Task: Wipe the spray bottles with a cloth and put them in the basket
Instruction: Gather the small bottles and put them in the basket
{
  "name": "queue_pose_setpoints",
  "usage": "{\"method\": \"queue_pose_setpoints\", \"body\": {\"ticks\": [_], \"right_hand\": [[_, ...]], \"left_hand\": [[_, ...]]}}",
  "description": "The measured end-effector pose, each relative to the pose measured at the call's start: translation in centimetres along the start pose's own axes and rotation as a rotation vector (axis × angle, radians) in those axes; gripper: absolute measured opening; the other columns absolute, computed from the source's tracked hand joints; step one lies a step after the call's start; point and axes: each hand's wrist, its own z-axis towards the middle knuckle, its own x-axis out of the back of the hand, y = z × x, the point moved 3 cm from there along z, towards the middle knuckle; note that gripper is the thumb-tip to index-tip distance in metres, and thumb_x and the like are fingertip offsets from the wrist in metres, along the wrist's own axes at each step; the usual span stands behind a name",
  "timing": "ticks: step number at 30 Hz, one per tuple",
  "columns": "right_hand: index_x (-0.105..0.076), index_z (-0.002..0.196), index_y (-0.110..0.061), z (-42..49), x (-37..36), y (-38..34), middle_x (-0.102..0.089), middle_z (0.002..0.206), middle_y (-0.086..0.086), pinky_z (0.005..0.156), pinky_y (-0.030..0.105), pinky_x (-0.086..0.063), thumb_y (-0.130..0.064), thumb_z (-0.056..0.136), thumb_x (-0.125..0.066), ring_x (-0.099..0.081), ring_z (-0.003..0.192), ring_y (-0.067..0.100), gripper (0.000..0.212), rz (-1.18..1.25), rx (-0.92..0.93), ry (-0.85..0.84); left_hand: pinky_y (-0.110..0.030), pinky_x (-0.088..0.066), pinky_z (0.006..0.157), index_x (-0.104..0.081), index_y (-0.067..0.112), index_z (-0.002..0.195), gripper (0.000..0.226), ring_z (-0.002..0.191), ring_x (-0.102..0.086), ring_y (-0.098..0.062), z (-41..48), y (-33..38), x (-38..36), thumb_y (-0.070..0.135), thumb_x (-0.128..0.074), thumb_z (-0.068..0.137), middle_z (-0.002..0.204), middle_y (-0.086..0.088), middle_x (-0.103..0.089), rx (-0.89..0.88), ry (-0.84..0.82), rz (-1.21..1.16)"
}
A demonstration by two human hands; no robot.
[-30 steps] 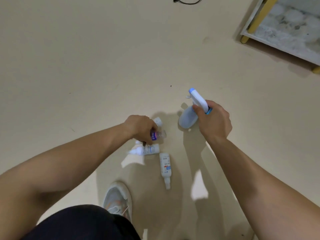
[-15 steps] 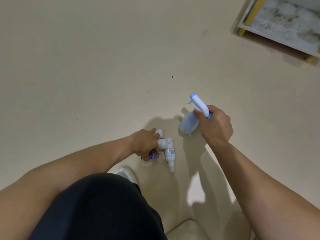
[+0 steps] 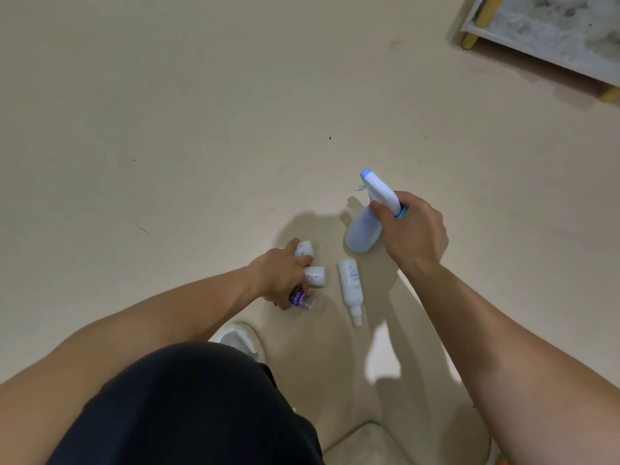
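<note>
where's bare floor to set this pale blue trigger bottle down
Free: beige floor beyond both hands to the yellow-legged table, and left of the left hand. Crowded: between that hand, gripping small white bottles, and the right hand holding the pale blue trigger bottle, where a slim white spray bottle lies.

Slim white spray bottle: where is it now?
Head view, lower centre: the slim white spray bottle lies flat on the floor, untouched, between the left hand gripping small bottles and the right hand holding the blue trigger sprayer.
</note>
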Motion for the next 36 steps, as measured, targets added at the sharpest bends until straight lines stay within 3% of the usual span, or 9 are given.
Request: {"method": "queue_pose_setpoints", "body": {"ticks": [7,10,15,19,22,26,28,31,36], "right_hand": [[-0.069,0.103,-0.035,0.4,0.5,-0.3,-0.065,0.086,-0.010,0.071,0.031,-0.045,-0.049,0.091,-0.063,-0.058,0.080,0.018,0.019,0.016,0.000,0.016],[-0.069,0.103,-0.035,1.3,1.2,-0.7,-0.064,0.084,-0.010,0.069,0.030,-0.043,-0.049,0.092,-0.063,-0.058,0.079,0.018,0.019,0.021,0.009,0.017],[-0.069,0.101,-0.033,5.5,2.9,-2.2,-0.064,0.084,-0.008,0.066,0.030,-0.041,-0.054,0.091,-0.058,-0.060,0.080,0.018,0.025,0.030,0.004,0.015],[-0.069,0.101,-0.033,8.3,6.8,-5.0,-0.064,0.085,-0.009,0.069,0.031,-0.043,-0.053,0.092,-0.058,-0.061,0.084,0.019,0.025,0.067,-0.005,0.022],[-0.070,0.102,-0.033,8.5,13.0,-8.4,-0.066,0.091,-0.008,0.070,0.031,-0.044,-0.054,0.091,-0.058,-0.061,0.087,0.020,0.026,0.101,-0.018,0.055],[-0.067,0.095,-0.036,7.4,25.2,-13.8,-0.066,0.088,-0.009,0.069,0.032,-0.045,-0.055,0.090,-0.057,-0.062,0.091,0.020,0.022,0.129,-0.050,0.079],[-0.066,0.092,-0.036,6.3,32.6,-16.7,-0.066,0.082,-0.009,0.066,0.031,-0.045,-0.056,0.089,-0.058,-0.064,0.085,0.020,0.022,0.140,-0.072,0.080],[-0.064,0.086,-0.037,5.0,43.9,-20.4,-0.066,0.073,-0.006,0.065,0.032,-0.049,-0.057,0.089,-0.058,-0.067,0.072,0.021,0.021,0.160,-0.100,0.092],[-0.062,0.078,-0.038,4.6,61.1,-24.4,-0.067,0.069,-0.003,0.066,0.035,-0.052,-0.056,0.088,-0.059,-0.068,0.066,0.022,0.021,0.193,-0.122,0.150]], "left_hand": [[-0.033,-0.050,0.064,-0.069,0.044,0.109,0.039,0.123,-0.037,-0.032,0.4,-1.1,1.7,0.052,-0.071,0.071,0.125,0.006,-0.046,0.096,0.086,-0.173],[-0.031,-0.044,0.065,-0.067,0.049,0.115,0.046,0.116,-0.038,-0.027,0.5,-2.1,3.9,0.056,-0.072,0.070,0.123,0.009,-0.047,0.147,0.148,-0.257],[-0.028,-0.036,0.061,-0.069,0.051,0.110,0.044,0.098,-0.044,-0.019,1.2,-4.9,10.3,0.051,-0.077,0.067,0.105,0.012,-0.046,0.241,0.244,-0.454],[-0.028,-0.047,0.056,-0.072,0.044,0.098,0.032,0.079,-0.063,-0.016,0.1,-6.1,18.1,0.049,-0.079,0.067,0.095,0.007,-0.053,0.321,0.286,-0.680],[-0.029,-0.056,0.060,-0.074,0.039,0.095,0.027,0.067,-0.070,-0.015,-3.0,-5.0,25.3,0.042,-0.083,0.069,0.089,0.006,-0.068,0.322,0.293,-0.876],[-0.020,-0.035,0.041,-0.071,0.029,0.076,0.013,0.050,-0.060,-0.026,-9.1,-1.0,36.9,0.025,-0.084,0.076,0.077,-0.008,-0.075,0.266,0.289,-1.246],[-0.021,-0.029,0.042,-0.071,0.025,0.075,0.014,0.054,-0.049,-0.029,-12.4,1.6,43.2,0.022,-0.085,0.077,0.075,-0.014,-0.072,0.277,0.283,-1.409],[-0.019,-0.027,0.038,-0.072,0.017,0.079,0.011,0.063,-0.051,-0.036,-16.4,5.7,52.5,0.021,-0.082,0.082,0.076,-0.020,-0.061,0.267,0.271,-1.606],[-0.021,-0.030,0.039,-0.068,0.014,0.081,0.022,0.059,-0.051,-0.040,-20.4,13.3,66.7,0.033,-0.081,0.081,0.084,-0.026,-0.055,0.254,0.236,-1.820]]}}
